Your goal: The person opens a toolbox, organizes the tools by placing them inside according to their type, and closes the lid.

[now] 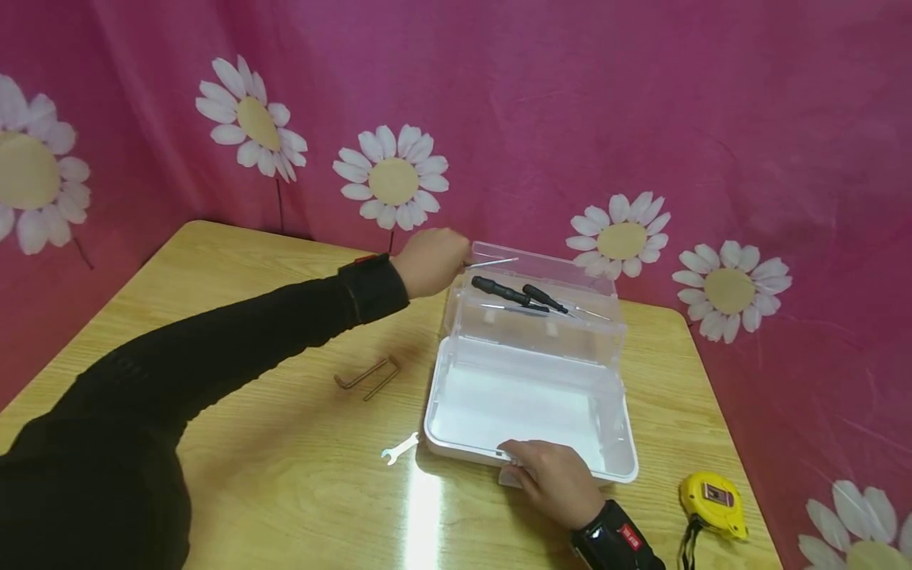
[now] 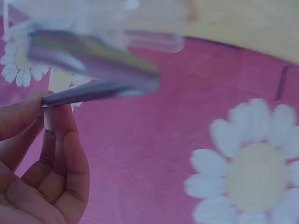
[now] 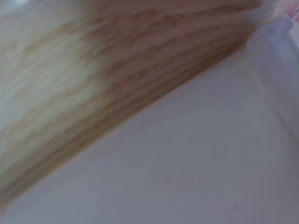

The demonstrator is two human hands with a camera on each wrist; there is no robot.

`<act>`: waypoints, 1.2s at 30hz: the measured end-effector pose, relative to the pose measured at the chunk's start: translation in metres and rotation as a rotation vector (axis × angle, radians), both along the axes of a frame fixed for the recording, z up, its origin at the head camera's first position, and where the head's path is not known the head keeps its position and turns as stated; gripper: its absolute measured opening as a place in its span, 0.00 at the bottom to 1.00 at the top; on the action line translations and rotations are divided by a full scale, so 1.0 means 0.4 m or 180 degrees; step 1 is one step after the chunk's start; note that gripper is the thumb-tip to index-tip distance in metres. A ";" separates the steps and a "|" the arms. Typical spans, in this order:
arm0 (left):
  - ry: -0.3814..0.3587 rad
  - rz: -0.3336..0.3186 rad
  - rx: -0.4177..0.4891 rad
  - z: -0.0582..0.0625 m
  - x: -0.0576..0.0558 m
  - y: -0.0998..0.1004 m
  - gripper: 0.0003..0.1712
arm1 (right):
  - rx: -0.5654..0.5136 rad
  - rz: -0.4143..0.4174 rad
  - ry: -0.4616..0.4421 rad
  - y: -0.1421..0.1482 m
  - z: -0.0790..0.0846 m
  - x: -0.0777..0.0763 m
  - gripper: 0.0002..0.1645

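In the head view my left hand [image 1: 436, 260] is over the back left corner of a white toolbox [image 1: 436, 404], beside its raised clear lid [image 1: 602, 344]. Its thumb and fingers pinch a bent metal hex key [image 2: 98, 58], whose thin silver shaft points right over the lid. Dark screwdrivers [image 1: 501, 290] lie in the lid. My right hand [image 1: 559, 479] grips the toolbox's front rim near the latch. The right wrist view shows only a white box wall [image 3: 177, 154] and wood, not the hand.
Two bronze-coloured hex keys [image 1: 363, 374] lie on the wooden table [image 1: 285, 475], left of the toolbox. A small wrench [image 1: 400, 449] lies by its front left corner. A yellow tape measure [image 1: 715, 505] with a black strap is at the right. A pink flowered curtain [image 1: 513, 103] hangs behind.
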State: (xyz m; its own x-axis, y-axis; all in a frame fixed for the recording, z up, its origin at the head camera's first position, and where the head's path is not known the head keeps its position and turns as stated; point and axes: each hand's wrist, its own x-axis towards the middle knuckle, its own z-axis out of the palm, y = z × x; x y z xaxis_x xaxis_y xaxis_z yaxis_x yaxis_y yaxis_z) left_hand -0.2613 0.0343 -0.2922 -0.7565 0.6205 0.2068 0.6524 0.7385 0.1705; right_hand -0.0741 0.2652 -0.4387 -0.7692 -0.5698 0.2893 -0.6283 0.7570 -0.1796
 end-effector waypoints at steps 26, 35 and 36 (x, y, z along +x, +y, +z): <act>0.0085 -0.0774 -0.1140 -0.100 0.102 0.370 0.11 | 0.0051 -0.0123 -0.0191 -0.003 0.014 0.004 0.12; 0.0242 -0.0618 -0.1439 -0.151 0.086 0.387 0.13 | 0.0057 -0.0119 -0.0218 -0.002 0.012 0.003 0.13; 0.0273 -0.0594 -0.1441 -0.155 0.083 0.390 0.13 | 0.0052 -0.0114 -0.0216 -0.002 0.012 0.003 0.13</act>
State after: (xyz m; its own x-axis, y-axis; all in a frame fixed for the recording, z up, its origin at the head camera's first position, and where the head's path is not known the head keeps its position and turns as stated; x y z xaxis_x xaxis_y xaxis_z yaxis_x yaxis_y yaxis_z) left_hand -0.2280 0.1902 -0.3542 -0.6160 0.7856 -0.0582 0.7781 0.5953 -0.2005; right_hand -0.0730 0.2645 -0.4340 -0.8067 -0.5458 0.2265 -0.5875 0.7819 -0.2083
